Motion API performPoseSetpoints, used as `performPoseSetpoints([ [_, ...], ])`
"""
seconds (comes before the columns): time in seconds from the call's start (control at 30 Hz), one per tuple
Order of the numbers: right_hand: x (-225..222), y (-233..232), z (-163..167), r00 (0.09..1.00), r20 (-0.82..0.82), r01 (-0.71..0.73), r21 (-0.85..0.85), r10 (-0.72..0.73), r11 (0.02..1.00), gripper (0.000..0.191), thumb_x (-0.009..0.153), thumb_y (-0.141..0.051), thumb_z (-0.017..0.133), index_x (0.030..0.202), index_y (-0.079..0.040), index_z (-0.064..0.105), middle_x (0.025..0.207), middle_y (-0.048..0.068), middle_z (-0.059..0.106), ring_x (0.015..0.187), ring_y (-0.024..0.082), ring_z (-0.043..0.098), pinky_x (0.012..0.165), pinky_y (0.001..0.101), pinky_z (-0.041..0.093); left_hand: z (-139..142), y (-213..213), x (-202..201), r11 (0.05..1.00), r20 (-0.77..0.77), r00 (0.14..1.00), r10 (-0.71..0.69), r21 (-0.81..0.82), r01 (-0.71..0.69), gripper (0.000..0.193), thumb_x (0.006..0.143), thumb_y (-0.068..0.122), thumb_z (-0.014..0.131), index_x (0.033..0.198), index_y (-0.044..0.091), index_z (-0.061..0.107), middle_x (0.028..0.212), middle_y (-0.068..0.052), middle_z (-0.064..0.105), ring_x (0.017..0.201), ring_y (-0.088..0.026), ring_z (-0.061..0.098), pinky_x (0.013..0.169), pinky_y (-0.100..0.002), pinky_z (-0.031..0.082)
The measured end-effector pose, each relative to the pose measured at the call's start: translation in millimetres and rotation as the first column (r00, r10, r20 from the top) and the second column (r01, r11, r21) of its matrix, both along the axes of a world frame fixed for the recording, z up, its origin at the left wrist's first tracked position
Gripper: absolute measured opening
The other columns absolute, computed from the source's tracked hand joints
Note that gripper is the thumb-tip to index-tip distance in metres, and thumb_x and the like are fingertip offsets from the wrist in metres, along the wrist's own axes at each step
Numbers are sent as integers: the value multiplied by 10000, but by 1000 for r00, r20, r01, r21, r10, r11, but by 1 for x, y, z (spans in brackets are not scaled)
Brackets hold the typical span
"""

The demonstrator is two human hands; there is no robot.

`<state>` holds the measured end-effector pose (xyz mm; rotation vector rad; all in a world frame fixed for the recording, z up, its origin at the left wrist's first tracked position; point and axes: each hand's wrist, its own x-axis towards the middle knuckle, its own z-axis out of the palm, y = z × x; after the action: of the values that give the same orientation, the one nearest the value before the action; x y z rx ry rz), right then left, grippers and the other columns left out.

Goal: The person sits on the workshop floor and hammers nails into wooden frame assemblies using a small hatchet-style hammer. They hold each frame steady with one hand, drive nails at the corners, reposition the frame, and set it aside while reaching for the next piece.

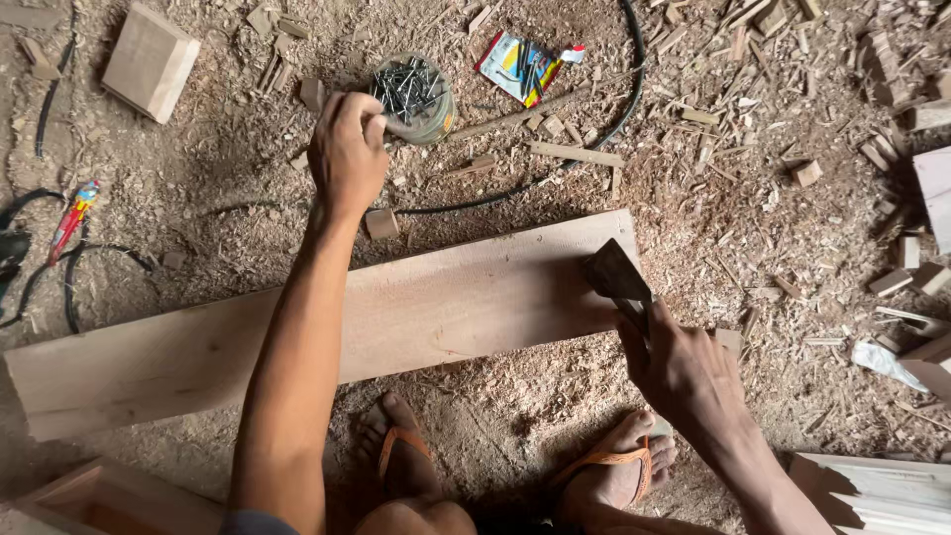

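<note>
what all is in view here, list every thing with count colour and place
plank: one, pale wood, lying across the middle on the sawdust floor
jar of nails: one, clear with dark nails, top centre by the left hand
hammer: one, dark head, resting on the plank's right end
packet: one, red, yellow and blue, right of the jar
cable: one, black, curving behind the plank
wood block: one, pale, top left
small offcut: one, pale, at the plank's far edge
pliers: one, red handles, far left
sandals: two, orange straps, on the feet
left hand: reaching at the jar
right hand: gripping the hammer
</note>
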<state>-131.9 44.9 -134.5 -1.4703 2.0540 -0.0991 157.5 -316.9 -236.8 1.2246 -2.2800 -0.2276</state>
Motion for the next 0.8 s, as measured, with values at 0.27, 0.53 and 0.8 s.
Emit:
performPoseSetpoints([
  [0.27, -9, 5, -9, 983, 96, -105, -405, 157, 908, 220, 1058, -197, 499, 1054, 12, 567, 469, 31, 516, 279, 95, 322, 228, 301, 253, -5, -14, -3, 998, 289, 956, -41, 49, 28, 45, 996, 69, 690, 989, 51, 650, 1008, -94, 587, 799, -206, 569, 633, -348, 459],
  [0.53, -11, -10, 21, 894, 423, 191, -55, -150, 980, 353, 1036, -328, 438, 1180, -58, 614, 501, 82, 642, 294, 123, 537, 239, 329, 407, 32, -4, -3, 991, 528, 845, -83, 132, 15, 219, 865, -85, 572, 1071, -11, 571, 986, -151, 565, 794, -241, 573, 666, -391, 502],
  [0.8, -22, 5, 11, 849, 465, 300, -38, -249, 953, 473, 1008, -448, 547, 1142, 2, 602, 636, 141, 634, 491, 197, 604, 450, 409, 506, 101, 111, -43, 798, -346, 912, -220, 474, 372, 154, 1054, 51, 626, 1196, -9, 609, 1042, -80, 664, 889, -125, 614, 792, -265, 519],
])
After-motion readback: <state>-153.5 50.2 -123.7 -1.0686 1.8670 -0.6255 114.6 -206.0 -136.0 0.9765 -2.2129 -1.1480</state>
